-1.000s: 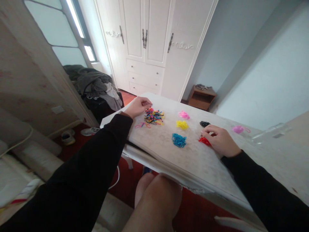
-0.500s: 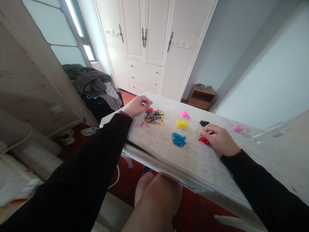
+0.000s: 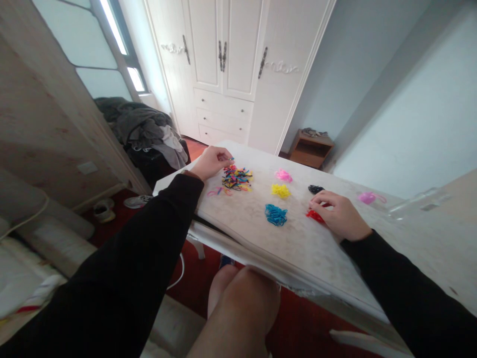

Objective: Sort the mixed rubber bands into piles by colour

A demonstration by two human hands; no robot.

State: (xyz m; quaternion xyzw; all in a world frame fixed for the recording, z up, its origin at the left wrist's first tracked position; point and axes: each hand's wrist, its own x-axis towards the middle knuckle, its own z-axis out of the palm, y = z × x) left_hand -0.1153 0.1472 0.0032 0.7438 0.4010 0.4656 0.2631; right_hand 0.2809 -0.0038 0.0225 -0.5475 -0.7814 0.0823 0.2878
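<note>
At the table's far left, my left hand pinches a small blue rubber band between thumb and fingertips. Just below it lies a mixed heap of coloured rubber bands, with a few loose pink and orange ones at its near edge. My right hand rests over a pile of red rubber bands, partly covering it. Its thumb and fingers are drawn together; whatever is between them is hidden. Behind that hand is a black pile. Between the hands lie pink, yellow and blue piles.
The piles lie on a white table. Towards its right end are a pink pouch-like item and a clear plastic container. A white wardrobe stands beyond, and clothes are heaped at the left.
My left hand has shifted very slightly, and the blue band at its fingertips shows more clearly. My right hand stays over the red pile.
</note>
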